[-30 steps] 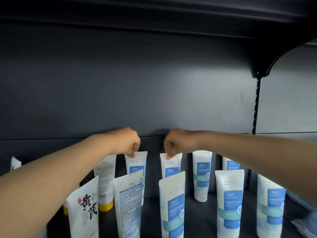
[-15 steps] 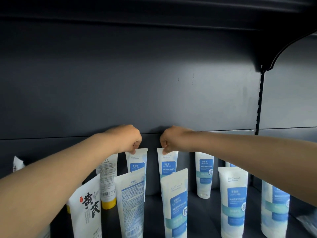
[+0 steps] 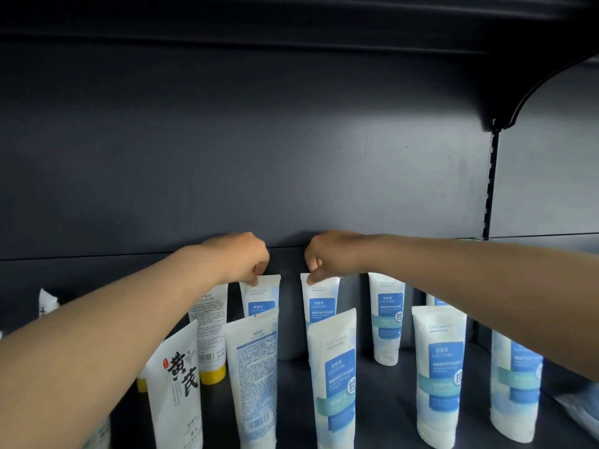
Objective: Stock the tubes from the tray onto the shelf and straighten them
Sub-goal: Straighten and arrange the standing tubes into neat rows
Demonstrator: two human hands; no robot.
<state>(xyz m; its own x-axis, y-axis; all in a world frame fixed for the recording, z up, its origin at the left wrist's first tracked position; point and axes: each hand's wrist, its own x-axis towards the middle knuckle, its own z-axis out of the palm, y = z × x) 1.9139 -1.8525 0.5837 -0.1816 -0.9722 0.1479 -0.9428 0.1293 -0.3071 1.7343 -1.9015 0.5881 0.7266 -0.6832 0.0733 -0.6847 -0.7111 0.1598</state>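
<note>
Front row, nearest me: a white tube (image 3: 176,384) with large black characters 黄芪 stands in front of the yellow-capped tube (image 3: 209,332). To its right is a barcode-side tube (image 3: 256,377), then a blue-label tube (image 3: 334,377) reading "LAO LI SHI". These partly block the back row. Back row, right of the yellow-capped tube: my left hand (image 3: 241,257) pinches the top seam of one back tube (image 3: 262,296), and my right hand (image 3: 327,254) pinches the neighbouring tube (image 3: 321,299). The hands are apart. The tubes stand cap-down on the dark shelf (image 3: 382,384).

Open air above front row (image 3: 332,367), screening back row (image 3: 387,315), shelf (image 3: 382,403) gaps between
</note>
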